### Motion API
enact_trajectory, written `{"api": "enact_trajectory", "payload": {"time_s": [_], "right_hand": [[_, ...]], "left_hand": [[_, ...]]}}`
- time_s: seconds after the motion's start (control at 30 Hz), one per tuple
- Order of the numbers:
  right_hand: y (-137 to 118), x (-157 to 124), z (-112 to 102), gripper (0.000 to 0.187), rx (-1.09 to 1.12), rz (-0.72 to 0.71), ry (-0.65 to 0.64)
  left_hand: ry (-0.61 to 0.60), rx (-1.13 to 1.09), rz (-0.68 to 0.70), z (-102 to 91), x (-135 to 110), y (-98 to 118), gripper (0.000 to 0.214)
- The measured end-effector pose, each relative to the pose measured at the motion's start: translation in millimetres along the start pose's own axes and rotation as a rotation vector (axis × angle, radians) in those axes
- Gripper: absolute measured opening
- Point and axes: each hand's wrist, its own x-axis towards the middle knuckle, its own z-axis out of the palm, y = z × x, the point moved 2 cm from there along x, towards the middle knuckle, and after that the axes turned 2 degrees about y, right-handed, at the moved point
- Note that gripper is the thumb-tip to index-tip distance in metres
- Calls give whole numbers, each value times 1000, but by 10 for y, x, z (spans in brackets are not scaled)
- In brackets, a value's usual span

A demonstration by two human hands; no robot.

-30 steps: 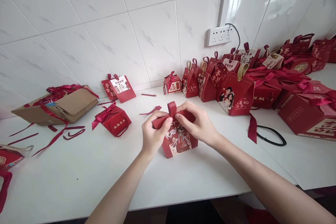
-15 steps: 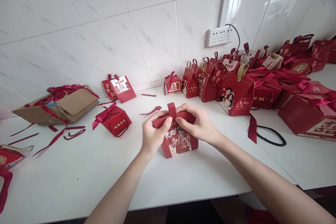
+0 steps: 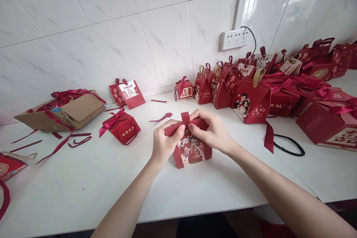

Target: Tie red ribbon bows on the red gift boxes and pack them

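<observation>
A red gift box (image 3: 192,151) printed with two cartoon figures stands upright on the white table in front of me. My left hand (image 3: 166,139) grips its top edge from the left, thumb on the front. From the right, my right hand (image 3: 210,129) pinches the same edge, its thumb close to the left thumb. Between the two thumbs a dark red strap (image 3: 185,118) sticks up in a loop above the box top. Fingers behind the box are hidden.
Many finished red boxes, among them one with a bride and groom (image 3: 249,100), crowd the right side. A small bow-tied box (image 3: 121,127) and a cardboard box of ribbons (image 3: 80,109) stand left. Loose ribbons and a black loop (image 3: 290,147) lie about. A power strip (image 3: 235,39) hangs on the wall.
The whole view has shifted slightly. Both hands keep their hold at the top of the box, with hardly any visible movement.
</observation>
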Motion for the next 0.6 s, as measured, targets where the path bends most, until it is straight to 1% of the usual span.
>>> {"api": "enact_trajectory", "payload": {"time_s": [0.13, 0.37, 0.6], "right_hand": [[2, -5, -6, 6, -8, -1, 13], [6, -11, -28, 11, 38, -57, -76], [3, -9, -19, 9, 45, -30, -40]], "left_hand": [[10, 30, 15, -3, 9, 17, 11], [45, 59, 8, 2, 12, 33, 14], [35, 50, -10, 3, 16, 35, 15]]}}
